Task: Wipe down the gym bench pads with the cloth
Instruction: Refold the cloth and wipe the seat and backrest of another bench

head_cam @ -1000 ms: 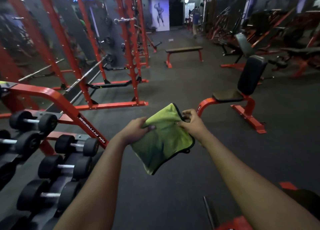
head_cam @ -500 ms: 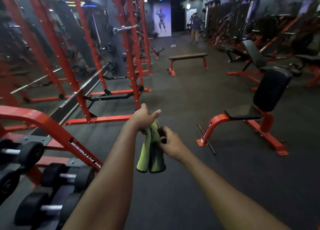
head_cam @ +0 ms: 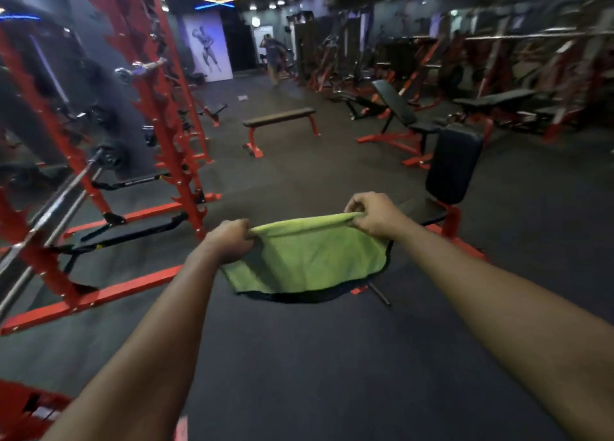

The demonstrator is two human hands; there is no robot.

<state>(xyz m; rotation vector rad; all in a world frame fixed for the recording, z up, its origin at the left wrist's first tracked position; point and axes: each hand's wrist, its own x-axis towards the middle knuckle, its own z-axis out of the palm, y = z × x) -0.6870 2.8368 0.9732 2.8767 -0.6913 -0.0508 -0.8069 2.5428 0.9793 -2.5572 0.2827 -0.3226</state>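
Fingers [head_cam: 360, 209] of both hands are curled tight on the top edge of the green cloth [head_cam: 315, 254]. Left hand [head_cam: 230, 241] grips one corner, right hand [head_cam: 373, 216] the other. Cloth is stretched between them, hanging in the air in front of me above the floor, touching no pad.

Largest first:
- Dark rubber floor [head_cam: 299, 357] runs through the whole room.
- Red power racks [head_cam: 166, 125] stand on my left, with a barbell [head_cam: 63, 198] resting across one.
- Row of machines [head_cam: 481, 61] far right, too blurred to sort out.
- Upright bench [head_cam: 448, 191] is the nearest one, just ahead on my right. Black back pad [head_cam: 454, 161] stands up, black seat pad [head_cam: 427, 212] sits below it, frame is red.
- My right hand overlaps the seat pad in view, but I judge it is not at the pad yet.
- Incline bench [head_cam: 395, 105] is further back, flat bench [head_cam: 280, 116] mid-room.
- One person [head_cam: 274, 58] is far down the room, small and blurred.

Progress: I judge the wiping not started. No pad has the cloth on it, and I can't tell whether any pad is clean or wet. Cloth is spread and ready.

Left to do: reach the nearest bench, wipe its seat pad and back pad, then the other benches.
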